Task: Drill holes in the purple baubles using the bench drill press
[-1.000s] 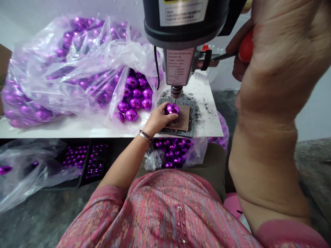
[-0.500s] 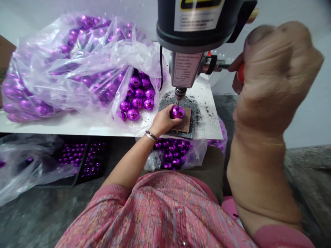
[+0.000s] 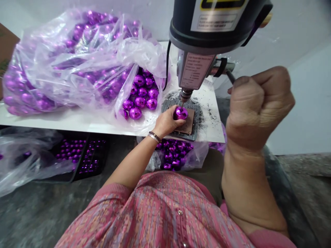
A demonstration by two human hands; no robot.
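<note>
left hand [image 3: 166, 121]: pinches shiny purple ball [image 3: 180, 113] just under drill bit [image 3: 182, 103]
right hand [image 3: 254, 108]: is closed around the end of lever [image 3: 230, 76]

The upper edge is cutting off the drill [image 3: 207, 34]; the right hand [image 3: 256, 106] is covering the end of the lever [image 3: 231, 77].

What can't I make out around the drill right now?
All in the head view:
- Drill bit: too small to tell if it touches the purple ball.
- Lever, far end: hidden by the right hand.
- Ball's left side: covered by the left hand.
- Label print: too small, blurred.
- Drill press top: cut off by the upper edge.
</note>
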